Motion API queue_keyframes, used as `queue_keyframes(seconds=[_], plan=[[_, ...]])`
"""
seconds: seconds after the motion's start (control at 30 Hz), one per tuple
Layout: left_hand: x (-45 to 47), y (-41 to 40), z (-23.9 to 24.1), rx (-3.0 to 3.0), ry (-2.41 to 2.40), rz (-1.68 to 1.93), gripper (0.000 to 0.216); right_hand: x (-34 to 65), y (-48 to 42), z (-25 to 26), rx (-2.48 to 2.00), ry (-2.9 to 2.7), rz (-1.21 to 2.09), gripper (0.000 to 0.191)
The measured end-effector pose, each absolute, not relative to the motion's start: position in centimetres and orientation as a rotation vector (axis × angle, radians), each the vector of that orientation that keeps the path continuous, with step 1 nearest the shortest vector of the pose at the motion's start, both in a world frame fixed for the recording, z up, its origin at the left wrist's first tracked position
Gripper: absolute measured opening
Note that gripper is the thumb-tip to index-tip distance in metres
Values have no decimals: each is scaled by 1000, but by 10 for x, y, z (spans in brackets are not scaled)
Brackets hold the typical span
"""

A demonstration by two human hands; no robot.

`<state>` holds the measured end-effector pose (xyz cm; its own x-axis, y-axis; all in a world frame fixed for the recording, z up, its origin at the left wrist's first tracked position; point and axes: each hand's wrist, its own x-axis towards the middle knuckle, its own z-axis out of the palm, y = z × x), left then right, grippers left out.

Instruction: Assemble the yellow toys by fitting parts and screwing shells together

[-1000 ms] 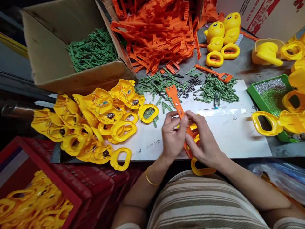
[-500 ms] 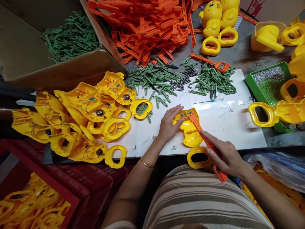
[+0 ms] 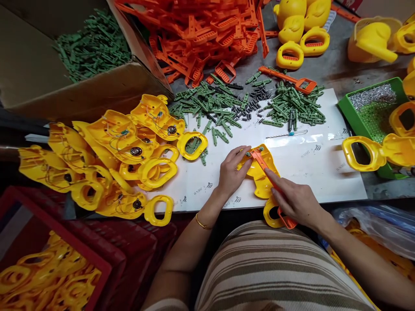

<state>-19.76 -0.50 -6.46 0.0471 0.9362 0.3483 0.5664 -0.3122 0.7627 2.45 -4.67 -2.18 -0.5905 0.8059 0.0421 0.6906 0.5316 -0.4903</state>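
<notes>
A yellow plastic duck-shaped toy half-shell [image 3: 263,186] lies hollow side up at the front edge of the white board, its ring handle toward me. My left hand [image 3: 234,169] grips the shell's left upper edge between thumb and fingers. Two small green pieces sit in the shell's upper end. My right hand [image 3: 296,203] is closed around an orange plastic strip with a grip end [image 3: 259,160]. The strip lies along the shell, its narrow end between the green pieces and its grip end over the ring handle.
Wired yellow half-shells [image 3: 123,151] are stacked at left. Green plungers [image 3: 214,106] and small black springs [image 3: 249,103] lie behind the board, before an orange pile [image 3: 207,39]. A cardboard box [image 3: 97,82] holds more green parts. A green basket [image 3: 369,116] with screws stands at right.
My right hand has moved the orange strip leftward and down into the shell, its grip end now over the ring handle. My left hand stays on the shell's edge. The view has shifted slightly.
</notes>
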Motion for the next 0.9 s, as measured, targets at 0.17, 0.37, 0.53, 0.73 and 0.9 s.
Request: queue_keyframes(seconds=[0.17,0.37,0.53,0.73,0.9], plan=[[-195,-6,-64,1899,1508,1183,30,24,-49,-19,-1338,-2463,743,53],[-190,-8,-65,1912,1526,1204,30,17,-54,-8,-1496,-2498,832,55],[-189,-10,-65,1938,1521,1200,31,13,-57,-7,-1552,-2498,892,57],[-182,-11,-63,1896,1504,1213,35,12,-57,-12,-1617,-2572,755,54],[-172,-10,-63,1758,1625,1106,50,18,-69,-17,-1513,-2426,712,45]])
